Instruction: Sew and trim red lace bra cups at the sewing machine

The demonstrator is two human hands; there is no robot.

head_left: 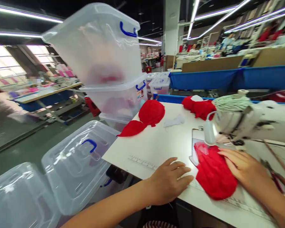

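Note:
A piece of red fabric [216, 174] lies bunched on the white sewing table, its far end under the lamp beside the sewing machine [261, 120]. My right hand [242, 164] rests along the fabric's right side, fingers stretched out and touching it. Left of the fabric, my left hand [169, 182] hovers at or lies on the table's front edge, with fingers apart and nothing in them. I cannot tell whether it touches the tabletop. More red fabric pieces [152, 112] lie at the table's far left corner, and a red bundle [199, 106] sits at the back.
Clear plastic bins [111, 69] with blue handles are stacked left of the table [123, 148]; lidded bins [78, 164] stand lower, nearer me. A pale scrap [174, 121] lies on the tabletop. Green cord [232, 103] sits by the machine. Scissors [274, 177] lie at the right.

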